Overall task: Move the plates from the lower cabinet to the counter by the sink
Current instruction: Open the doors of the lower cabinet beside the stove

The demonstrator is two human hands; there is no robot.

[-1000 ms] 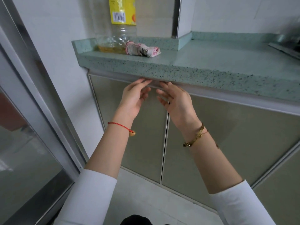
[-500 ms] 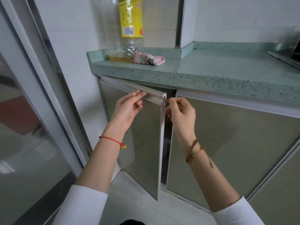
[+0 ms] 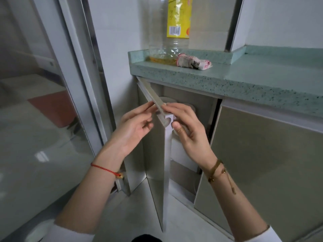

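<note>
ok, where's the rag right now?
Head view, upper centre: the rag lies on the left end of the green counter, touching the oil bottle on its right side, above the open cabinet door.

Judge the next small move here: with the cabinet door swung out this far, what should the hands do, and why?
Probably let go of the cabinet door and reach the right hand inside. The door stands roughly edge-on, with both the right and the left hand at its top rail, and pale rounded shapes, possibly the plates, show behind it, too hidden to be sure.
</note>
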